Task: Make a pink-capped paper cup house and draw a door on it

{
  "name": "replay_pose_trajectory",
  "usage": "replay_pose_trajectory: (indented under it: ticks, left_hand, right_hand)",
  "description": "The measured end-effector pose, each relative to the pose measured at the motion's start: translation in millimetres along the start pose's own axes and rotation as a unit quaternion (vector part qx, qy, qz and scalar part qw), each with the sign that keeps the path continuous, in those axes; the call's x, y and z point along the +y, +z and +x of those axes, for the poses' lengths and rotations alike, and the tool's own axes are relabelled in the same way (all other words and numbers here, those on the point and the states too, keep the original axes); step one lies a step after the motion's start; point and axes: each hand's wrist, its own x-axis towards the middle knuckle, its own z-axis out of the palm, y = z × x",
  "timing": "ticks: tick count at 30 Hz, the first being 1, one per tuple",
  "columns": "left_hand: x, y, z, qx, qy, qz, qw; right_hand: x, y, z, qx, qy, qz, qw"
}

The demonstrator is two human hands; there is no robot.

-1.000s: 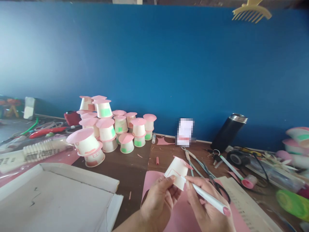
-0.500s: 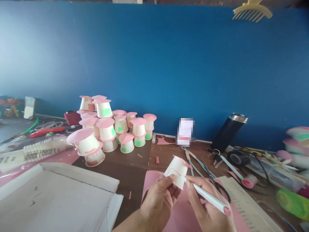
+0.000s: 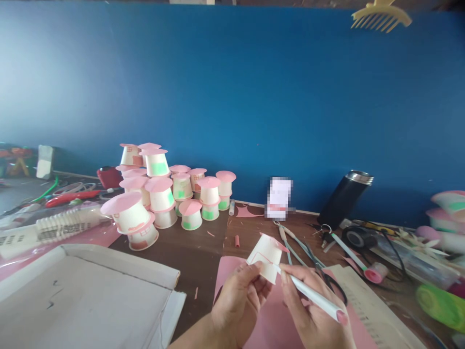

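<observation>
My left hand (image 3: 241, 295) grips a white paper cup (image 3: 264, 252) that has a pink paper piece at its top and is tilted to the side. Thin reddish lines are drawn on the cup's wall. In my right hand (image 3: 312, 305) is a white marker (image 3: 316, 295) with a pink end, its tip at the cup's wall. Both hands are above a pink paper sheet (image 3: 269, 325). To the left stand several white cups with pink paper roofs (image 3: 159, 191), some stacked, with green or reddish patches on them.
A white cardboard box lid (image 3: 109, 295) lies at the left front, a sleeve of paper cups (image 3: 65, 225) behind it. Scissors (image 3: 329, 281) lie beside my right hand. A black bottle (image 3: 337, 203) leans against the blue wall (image 3: 232, 97). A red cap (image 3: 237, 241) lies on the brown table.
Almost nothing differs. Both hands keep their places with the cup and the marker; the marker's tip stays at the cup's wall.
</observation>
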Motion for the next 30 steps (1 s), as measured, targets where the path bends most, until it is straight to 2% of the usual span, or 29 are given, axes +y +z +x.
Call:
replay_pose_trajectory:
  ticks: [23,30]
  left_hand:
    - [0.5,0.7,1.4,0.001,0.003,-0.009,1.0]
    - [0.5,0.6,1.3,0.003,0.004,-0.015,1.0]
  right_hand:
    - [-5.0,0.9,1.4,0.007,0.01,0.015,1.0]
    - [-6.9,4.0,-0.2,0.019,0.018,0.056,0.998]
